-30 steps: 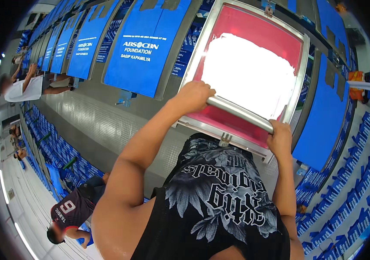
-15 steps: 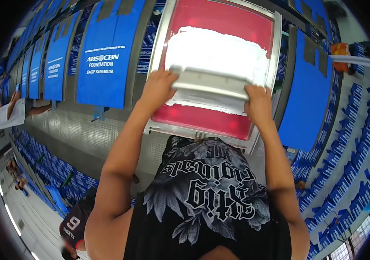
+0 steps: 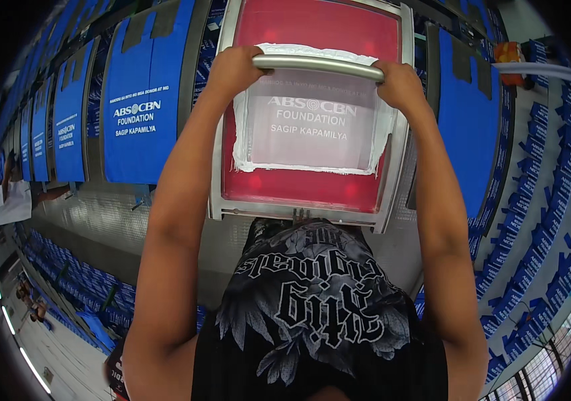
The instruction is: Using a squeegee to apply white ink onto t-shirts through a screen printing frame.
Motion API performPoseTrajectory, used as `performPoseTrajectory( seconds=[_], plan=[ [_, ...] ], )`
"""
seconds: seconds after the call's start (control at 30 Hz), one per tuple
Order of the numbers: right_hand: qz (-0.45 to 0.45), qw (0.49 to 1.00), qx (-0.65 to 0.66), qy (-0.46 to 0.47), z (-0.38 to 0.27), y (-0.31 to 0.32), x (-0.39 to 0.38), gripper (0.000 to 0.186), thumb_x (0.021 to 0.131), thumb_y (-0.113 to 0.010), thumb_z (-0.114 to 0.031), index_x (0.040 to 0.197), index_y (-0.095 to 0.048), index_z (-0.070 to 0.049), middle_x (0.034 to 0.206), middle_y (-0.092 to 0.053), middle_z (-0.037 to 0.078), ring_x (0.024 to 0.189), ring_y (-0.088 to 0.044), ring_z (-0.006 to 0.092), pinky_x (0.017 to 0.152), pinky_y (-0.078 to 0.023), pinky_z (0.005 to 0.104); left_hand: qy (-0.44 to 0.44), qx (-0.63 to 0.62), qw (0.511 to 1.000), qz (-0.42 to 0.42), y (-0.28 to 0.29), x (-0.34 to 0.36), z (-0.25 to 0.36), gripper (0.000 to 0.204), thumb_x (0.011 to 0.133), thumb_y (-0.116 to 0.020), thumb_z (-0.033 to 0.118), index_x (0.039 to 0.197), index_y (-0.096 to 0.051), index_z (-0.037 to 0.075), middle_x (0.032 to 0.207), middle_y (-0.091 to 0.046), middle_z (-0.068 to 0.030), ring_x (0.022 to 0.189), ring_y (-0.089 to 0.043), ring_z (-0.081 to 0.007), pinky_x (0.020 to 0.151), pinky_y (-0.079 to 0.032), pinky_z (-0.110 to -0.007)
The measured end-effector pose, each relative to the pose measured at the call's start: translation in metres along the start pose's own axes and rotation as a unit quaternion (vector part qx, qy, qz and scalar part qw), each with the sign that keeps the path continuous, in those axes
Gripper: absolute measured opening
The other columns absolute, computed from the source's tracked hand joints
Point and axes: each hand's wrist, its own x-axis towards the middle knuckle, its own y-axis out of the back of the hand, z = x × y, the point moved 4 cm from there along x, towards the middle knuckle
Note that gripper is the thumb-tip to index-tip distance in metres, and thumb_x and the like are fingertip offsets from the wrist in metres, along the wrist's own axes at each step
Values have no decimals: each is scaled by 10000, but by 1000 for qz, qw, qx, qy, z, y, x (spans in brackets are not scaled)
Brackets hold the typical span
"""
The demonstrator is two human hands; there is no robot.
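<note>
Both my hands hold a long squeegee [image 3: 319, 63] with a rounded metallic bar, spanning the far part of a printing screen. My left hand [image 3: 234, 70] is closed round its left end. At the right end, my right hand [image 3: 399, 85] grips it the same way. The screen has a pale metal frame [image 3: 217, 167] and a red coated face [image 3: 285, 188]. White ink [image 3: 240, 150] rims a rectangle on the near side of the squeegee. Inside that rectangle, the pale print window [image 3: 309, 148] shows white lettering and a round emblem. The squeegee's blade is hidden from view.
Blue fabric pieces [image 3: 142, 150] lie on dark boards left of the screen, and another blue piece [image 3: 466, 147] lies right. Rows of printed blue pieces [image 3: 526, 207] cover the right side. A person in a white shirt [image 3: 8, 204] is at far left; a dark jersey [image 3: 115, 371] shows lower left.
Both hands have moved the squeegee away from me, toward the screen's far part. The thick white ink patch has thinned to a rim, and the lettering now shows.
</note>
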Motion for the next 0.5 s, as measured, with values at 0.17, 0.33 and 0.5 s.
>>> performPoseTrajectory(
  seconds=[0.17, 0.33, 0.5],
  plan=[
    [-35, 997, 64, 27, -40, -26, -137, 438, 601, -644, -19, 1029, -652, -113, 841, -653, 116, 919, -601, 283, 1043, -304, 474, -17, -5, 998, -65, -2, -153, 17, 401, 604, -741, 66, 997, -680, 121, 864, -650, -114, 867, -614, -295, 771, -484, -395],
    [-17, 995, 97, 5, -29, -61, -145, 524, 557, -638, 39, 1063, -646, -96, 907, -640, 153, 918, -588, 311, 1054, -295, 503, 33, 8, 994, -100, -41, -160, 11, 450, 559, -716, 32, 997, -636, 98, 958, -623, -134, 941, -573, -329, 817, -465, -415],
    [6, 999, 33, 24, 11, 2, 13, 358, 660, -582, -60, 999, -674, -127, 832, -659, 178, 802, -640, 347, 709, -519, 406, 16, 2, 998, -60, 11, 11, 9, 371, 691, -747, 316, 978, -689, 89, 867, -667, -161, 820, -642, -333, 745, -501, -397]
  ],
)
